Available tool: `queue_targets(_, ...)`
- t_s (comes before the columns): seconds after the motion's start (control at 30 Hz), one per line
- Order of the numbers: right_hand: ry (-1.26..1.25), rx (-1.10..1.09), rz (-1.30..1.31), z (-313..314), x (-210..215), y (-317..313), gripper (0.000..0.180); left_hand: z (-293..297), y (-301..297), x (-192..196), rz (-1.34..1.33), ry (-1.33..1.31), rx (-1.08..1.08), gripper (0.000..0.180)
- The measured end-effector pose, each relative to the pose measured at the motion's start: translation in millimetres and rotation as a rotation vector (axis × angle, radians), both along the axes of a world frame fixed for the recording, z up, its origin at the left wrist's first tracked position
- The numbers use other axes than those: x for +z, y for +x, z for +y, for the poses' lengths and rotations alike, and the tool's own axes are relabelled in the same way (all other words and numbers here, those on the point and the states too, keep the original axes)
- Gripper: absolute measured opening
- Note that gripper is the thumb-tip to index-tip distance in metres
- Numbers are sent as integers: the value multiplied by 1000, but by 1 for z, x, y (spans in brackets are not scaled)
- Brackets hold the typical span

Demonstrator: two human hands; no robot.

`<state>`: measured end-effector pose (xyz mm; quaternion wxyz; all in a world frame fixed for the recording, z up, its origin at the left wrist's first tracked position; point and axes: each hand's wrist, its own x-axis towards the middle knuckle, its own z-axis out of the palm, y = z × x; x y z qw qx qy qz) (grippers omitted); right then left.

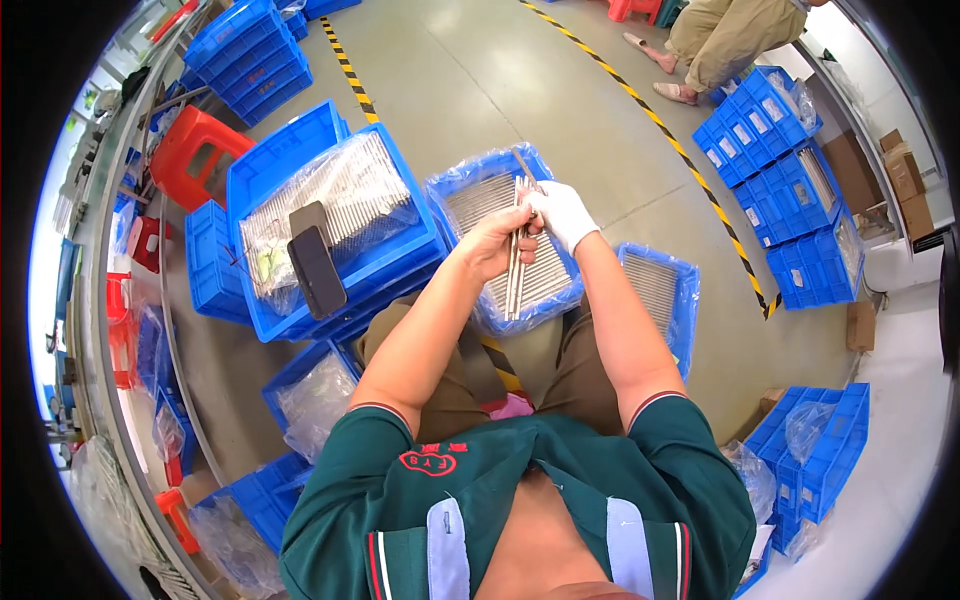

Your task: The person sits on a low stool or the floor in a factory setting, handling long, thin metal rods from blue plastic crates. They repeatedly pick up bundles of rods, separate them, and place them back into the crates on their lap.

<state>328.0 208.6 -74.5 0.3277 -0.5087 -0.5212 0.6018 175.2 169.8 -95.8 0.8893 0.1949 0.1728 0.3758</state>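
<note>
Blue bins crowd the floor as the left hand and right hand (white-gloved) clasp metal rods, fingers closed around them.

Silvery-grey metal rods; white glove on right hand; blue crates lined with clear plastic; black-yellow striped floor tape; red stool; dark green shirt, red-trimmed cuffs.
</note>
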Motion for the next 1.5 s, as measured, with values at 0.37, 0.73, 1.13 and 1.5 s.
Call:
queue_targets(0.37, -283, 44, 567, -20, 15, 18, 54, 32, -36, 12, 257, 7, 531, 28)
queue_targets(0.73, -32, 92, 112, -55, 30, -2, 36, 41, -51, 16, 125, -24, 623, 30)
queue_targets(1.13, 110, -150, 230, -38, 3, -9, 46, 24, -4, 15, 186, 64, 402, 23)
queue_targets(1.5, -180, -122, 496, -33, 10, -3, 36, 1, 22, 28, 439, 137, 366, 18)
